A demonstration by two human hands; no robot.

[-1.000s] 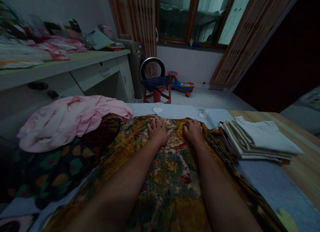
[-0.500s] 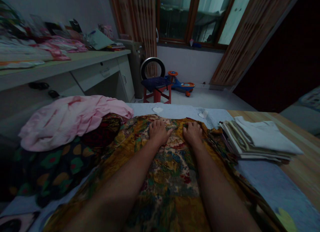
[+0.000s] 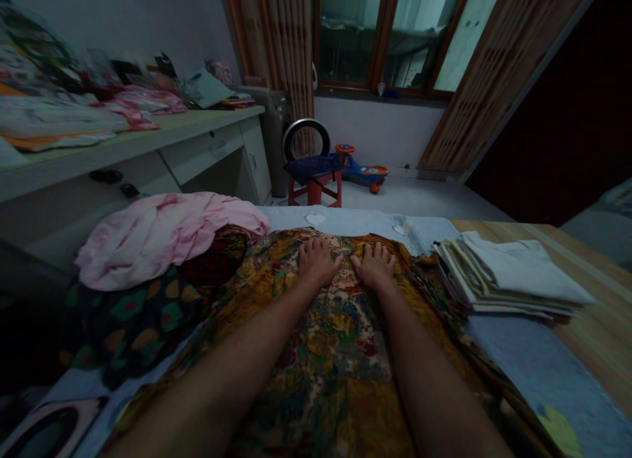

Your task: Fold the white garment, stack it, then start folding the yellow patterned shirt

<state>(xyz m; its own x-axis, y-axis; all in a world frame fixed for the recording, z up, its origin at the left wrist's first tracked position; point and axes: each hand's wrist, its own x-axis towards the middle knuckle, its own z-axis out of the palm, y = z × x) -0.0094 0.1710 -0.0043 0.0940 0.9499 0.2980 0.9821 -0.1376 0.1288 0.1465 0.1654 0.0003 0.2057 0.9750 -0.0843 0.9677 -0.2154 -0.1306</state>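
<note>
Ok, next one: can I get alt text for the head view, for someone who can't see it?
Both of a person's bare hands, left hand and right hand, press flat, side by side, on a yellow floral patterned cloth spread over a table. A crumpled pink garment lies to the left, and a stack of folded pale cloths to the right.

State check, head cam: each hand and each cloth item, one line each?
left hand: flat, palm down on yellow patterned cloth
right hand: flat on same cloth
yellow patterned cloth: spread out
pink garment: crumpled heap
stack of pale cloths: folded, stacked
</note>
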